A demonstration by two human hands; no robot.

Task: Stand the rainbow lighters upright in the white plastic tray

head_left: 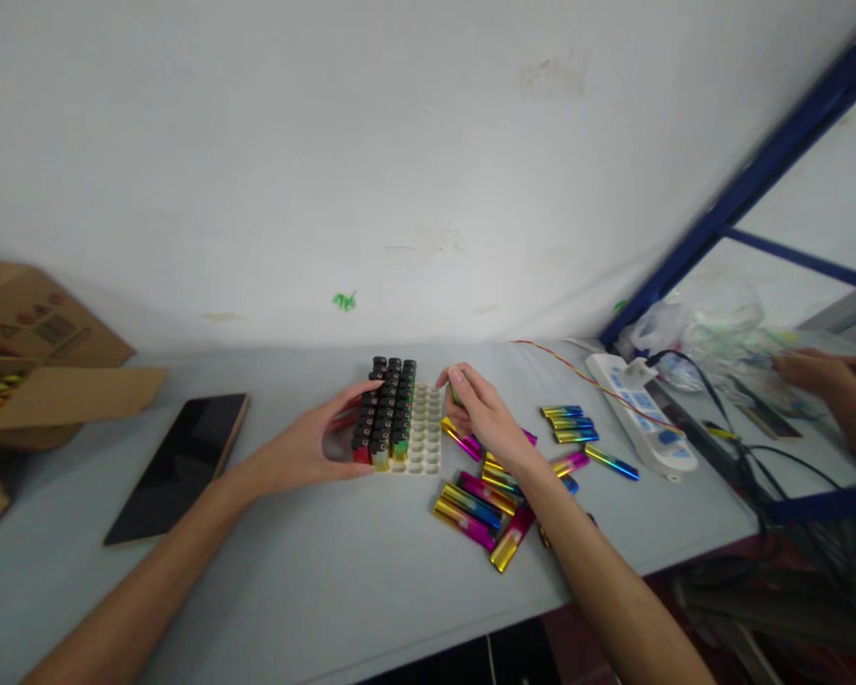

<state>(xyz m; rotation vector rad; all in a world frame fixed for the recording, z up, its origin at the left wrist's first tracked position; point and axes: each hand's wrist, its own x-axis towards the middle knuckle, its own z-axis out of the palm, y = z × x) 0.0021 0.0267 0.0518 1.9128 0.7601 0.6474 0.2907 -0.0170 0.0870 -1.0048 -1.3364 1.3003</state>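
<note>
Bracing a pale tray (427, 433) of round holes, the person's left hand (308, 443) curved in a wide C on its left side, thumb at the near corner, fingertips against the upright black-topped lighters (387, 404). That hand was spread rather than clenched. The lighters stood tightly packed over the left part of the tray, in the middle of a grey table (285, 590); the right part showed bare holes.

Just right of the tray, the right hand (481, 411) was closed around a small green item (457, 390), perhaps another lighter, though the fingers hid most of it. Near and right lay loose, shiny metallic cases (465, 524) in gold, magenta and blue, some overlapping.

The lighters seemed light, stiff and smooth, best pinched by the sides just under the black tops and kept upright. The glossy cases looked slippery, likely to roll or slide, so a grip across the middle suited them. The tray, probably light as well, called for a low hold at its edge, since pushing high on the rows could tip them.

A dark phone (178, 466) lay left, a power strip (638, 411) right.
</note>
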